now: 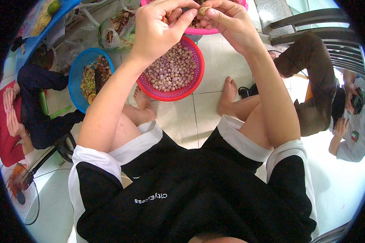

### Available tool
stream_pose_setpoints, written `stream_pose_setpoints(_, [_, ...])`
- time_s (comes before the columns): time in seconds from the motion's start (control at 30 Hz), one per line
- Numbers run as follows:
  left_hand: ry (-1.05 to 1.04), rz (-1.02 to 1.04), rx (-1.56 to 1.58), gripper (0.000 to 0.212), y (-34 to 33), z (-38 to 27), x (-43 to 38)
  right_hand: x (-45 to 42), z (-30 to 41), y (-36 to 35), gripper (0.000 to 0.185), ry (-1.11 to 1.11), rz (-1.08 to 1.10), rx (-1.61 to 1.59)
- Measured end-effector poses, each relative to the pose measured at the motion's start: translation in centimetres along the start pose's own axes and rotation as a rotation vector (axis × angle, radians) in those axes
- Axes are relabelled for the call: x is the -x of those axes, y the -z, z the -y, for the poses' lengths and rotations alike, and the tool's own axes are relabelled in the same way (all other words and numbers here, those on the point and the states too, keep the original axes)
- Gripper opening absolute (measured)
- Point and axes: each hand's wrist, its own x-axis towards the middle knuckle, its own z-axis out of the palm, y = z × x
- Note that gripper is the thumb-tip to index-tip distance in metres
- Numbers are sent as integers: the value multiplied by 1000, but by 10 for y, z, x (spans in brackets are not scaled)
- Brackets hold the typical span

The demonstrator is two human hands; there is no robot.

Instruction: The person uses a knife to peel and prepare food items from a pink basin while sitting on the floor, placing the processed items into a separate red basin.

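Note:
My right hand [232, 25] pinches a small pale yellowish piece [204, 11], perhaps a shallot or a garlic clove, between thumb and fingers. Close beside it my left hand [159, 29] has its thumb and forefinger nearly together. Something brownish shows within its curled fingers, too hidden to name. Both hands are over a pink basin [200, 31] with reddish-brown scraps, cut off by the top edge of the view. Nearer to me, a red plastic colander [199, 76] holds many peeled shallots [170, 70], partly behind my left wrist.
A blue basin [74, 86] of trimmings with a long dark object [97, 80] stands left. Beyond it lie plastic bags of scraps [118, 27]. People sit on both sides, one in red [13, 121], one in brown trousers [313, 82]. A fan [21, 197] stands lower left.

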Motion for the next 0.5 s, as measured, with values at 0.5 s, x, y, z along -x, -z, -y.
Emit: stream_pose_setpoints(0.5, [-113,30,-149,10,0,-2,2,-1,2,-2,11,35,39,113])
